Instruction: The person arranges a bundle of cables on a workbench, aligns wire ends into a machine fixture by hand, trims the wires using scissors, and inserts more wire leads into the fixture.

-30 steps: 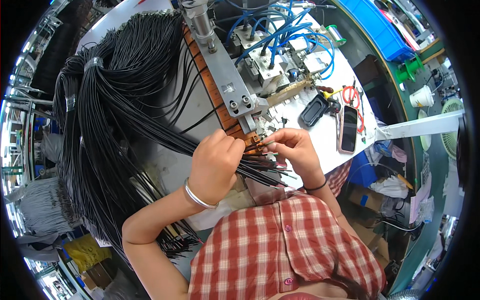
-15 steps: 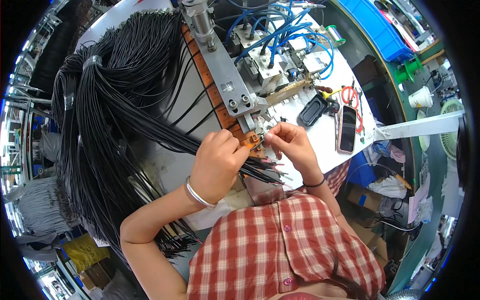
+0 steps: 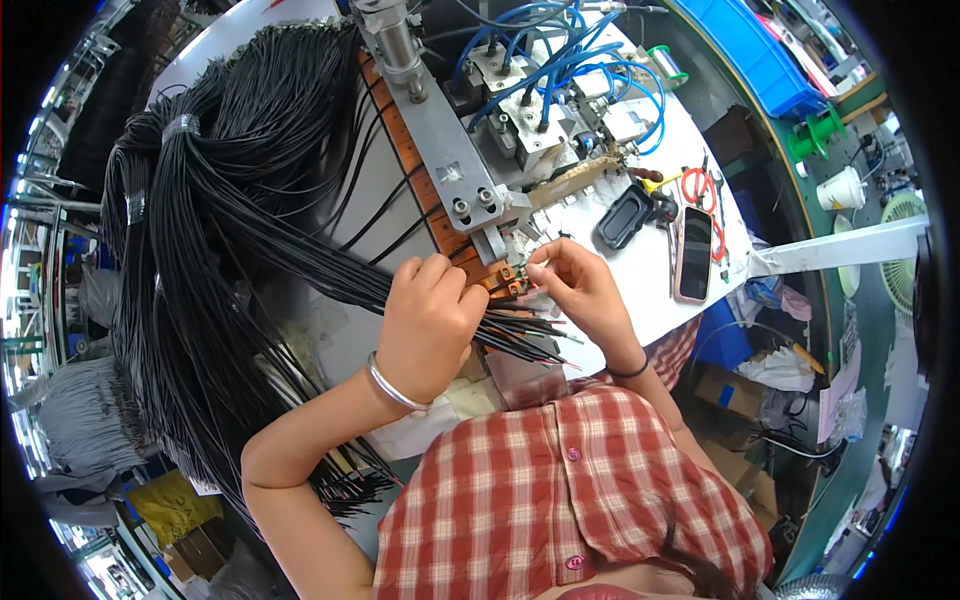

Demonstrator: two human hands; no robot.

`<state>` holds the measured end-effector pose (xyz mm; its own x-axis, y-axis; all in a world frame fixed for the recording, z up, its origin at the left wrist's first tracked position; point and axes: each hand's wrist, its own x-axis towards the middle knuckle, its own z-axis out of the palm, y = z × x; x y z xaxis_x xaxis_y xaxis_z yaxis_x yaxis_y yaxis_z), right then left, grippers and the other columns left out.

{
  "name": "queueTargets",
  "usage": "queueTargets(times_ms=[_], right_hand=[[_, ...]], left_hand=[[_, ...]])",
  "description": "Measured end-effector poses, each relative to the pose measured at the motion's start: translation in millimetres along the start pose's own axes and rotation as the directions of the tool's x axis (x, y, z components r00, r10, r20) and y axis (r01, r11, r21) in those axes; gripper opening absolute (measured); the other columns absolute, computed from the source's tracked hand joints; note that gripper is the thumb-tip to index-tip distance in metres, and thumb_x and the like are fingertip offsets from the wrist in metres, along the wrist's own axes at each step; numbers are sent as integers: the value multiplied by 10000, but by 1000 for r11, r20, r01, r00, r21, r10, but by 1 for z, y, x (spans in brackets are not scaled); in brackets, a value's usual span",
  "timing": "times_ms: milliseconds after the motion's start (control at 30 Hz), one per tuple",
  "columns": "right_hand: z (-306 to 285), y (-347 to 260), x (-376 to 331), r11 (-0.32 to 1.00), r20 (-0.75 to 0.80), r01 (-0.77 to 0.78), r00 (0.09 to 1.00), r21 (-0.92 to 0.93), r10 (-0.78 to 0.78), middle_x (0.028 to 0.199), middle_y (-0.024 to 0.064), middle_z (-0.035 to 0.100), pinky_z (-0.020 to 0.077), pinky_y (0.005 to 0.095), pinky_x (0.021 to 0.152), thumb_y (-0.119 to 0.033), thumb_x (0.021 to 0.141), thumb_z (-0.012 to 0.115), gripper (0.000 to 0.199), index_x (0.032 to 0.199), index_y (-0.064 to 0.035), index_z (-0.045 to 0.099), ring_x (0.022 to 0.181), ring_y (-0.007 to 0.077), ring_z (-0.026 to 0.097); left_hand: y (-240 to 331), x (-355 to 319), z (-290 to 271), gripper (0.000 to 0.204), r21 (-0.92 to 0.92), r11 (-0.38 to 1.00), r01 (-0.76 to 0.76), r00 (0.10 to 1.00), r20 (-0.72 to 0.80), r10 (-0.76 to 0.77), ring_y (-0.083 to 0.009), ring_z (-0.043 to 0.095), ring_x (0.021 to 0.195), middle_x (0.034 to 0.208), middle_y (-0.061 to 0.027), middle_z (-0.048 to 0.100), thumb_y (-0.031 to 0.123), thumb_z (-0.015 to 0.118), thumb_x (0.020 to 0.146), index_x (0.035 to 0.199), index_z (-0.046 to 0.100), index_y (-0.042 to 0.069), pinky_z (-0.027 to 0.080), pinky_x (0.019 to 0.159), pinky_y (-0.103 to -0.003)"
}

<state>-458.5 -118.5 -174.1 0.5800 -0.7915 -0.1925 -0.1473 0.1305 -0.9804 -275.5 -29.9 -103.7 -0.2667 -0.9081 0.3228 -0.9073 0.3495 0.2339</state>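
Currently working black cables (image 3: 300,250) at the near edge of the white table (image 3: 640,290). Stripped ends (image 3: 530,335) fanned out under both hands, just short of the table's near edge. Left hand (image 3: 428,325) closed over the bundle, fingers curled down, pinning the ends flat against the orange fixture strip (image 3: 500,280). Right hand (image 3: 580,290) pinching one wire end between thumb and fingertips, right at the metal clamp head (image 3: 500,235); hard to tell exactly which wire. Rest of the bundle sweeping off toward the far left corner, taped into thick hanks (image 3: 180,128).

Outward: grey press arm (image 3: 430,130) running diagonally toward the far edge, blue air hoses (image 3: 560,60) tangled over the valve block. Black pouch (image 3: 625,215), scissors with red handles (image 3: 697,185) and a phone (image 3: 693,253) toward the right edge.

Risks, judged from layout:
- fingertips touching the clamp head; pinch if the press cycles while still there
- loose ends overlapping, so easy to seat the wrong wire or two at once
- weight of the hanging bundle could drag ends out of the fixture if the left hand lifts
- phone near the right edge, knockable by the right elbow
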Motion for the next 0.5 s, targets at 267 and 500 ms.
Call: queueTargets(times_ms=[267,500], right_hand=[[-1,-17,-7,965,23,26,999,261,-33,734,-6,624,353,141,498,-49,855,642,89,923,8,641,590,-3,496],[3,-17,-8,959,29,2,1000,283,-11,692,8,626,376,169,425,-74,856,650,107,911,17,661,494,24,479]], left_hand=[[-1,-4,-2,203,-101,995,11,1000,22,-9,-262,489,739,696,-86,500,-16,608,541,690,486,50,394,643,-357],[0,-2,-7,216,-120,990,69,997,30,-65,-271,480,739,707,-88,492,-27,587,528,705,481,39,387,621,-356]])
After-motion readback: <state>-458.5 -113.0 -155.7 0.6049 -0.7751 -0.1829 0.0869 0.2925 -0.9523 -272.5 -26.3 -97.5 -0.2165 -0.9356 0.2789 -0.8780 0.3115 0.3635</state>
